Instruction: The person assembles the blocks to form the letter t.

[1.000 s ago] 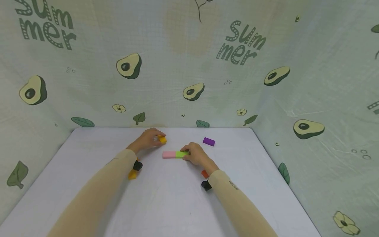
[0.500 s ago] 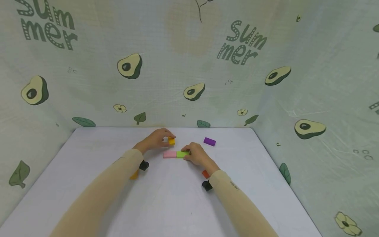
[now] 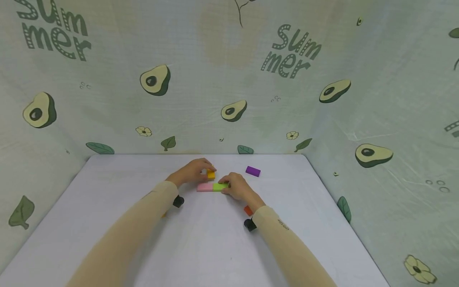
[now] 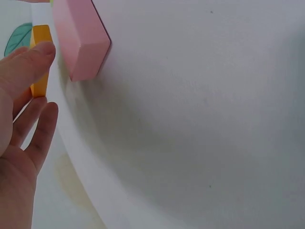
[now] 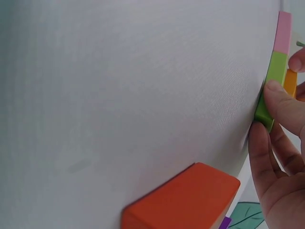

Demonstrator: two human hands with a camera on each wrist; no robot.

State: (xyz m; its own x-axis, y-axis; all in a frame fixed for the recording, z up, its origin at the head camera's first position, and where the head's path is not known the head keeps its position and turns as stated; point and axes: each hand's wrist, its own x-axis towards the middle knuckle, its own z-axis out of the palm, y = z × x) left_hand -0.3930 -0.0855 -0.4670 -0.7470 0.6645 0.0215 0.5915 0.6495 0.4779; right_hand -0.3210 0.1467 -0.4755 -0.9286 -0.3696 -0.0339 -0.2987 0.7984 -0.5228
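Note:
My left hand (image 3: pixel 191 171) pinches a small yellow block (image 3: pixel 211 175) between thumb and fingers, just behind a pink block (image 3: pixel 204 187) lying on the table. Against the pink block's right end lies a bright green block (image 3: pixel 219 187), and the two form one straight row. My right hand (image 3: pixel 236 186) holds the green block's right end, with thumb and fingers on it in the right wrist view. There the yellow block (image 5: pixel 290 82) appears beyond the green one; whether they touch I cannot tell. The left wrist view shows the pink block's (image 4: pixel 78 38) near end.
A purple block (image 3: pixel 253 171) lies at the back right. An orange-red block (image 3: pixel 248 210) sits beside the right wrist. Another yellow piece (image 3: pixel 164 215) is mostly hidden under the left forearm. A printed cloth (image 3: pixel 193 111) hangs behind the white table (image 3: pixel 215 247).
My left hand has carried the yellow block to the right and then slightly nearer, to behind the pink and green row. My right hand stays on the green block.

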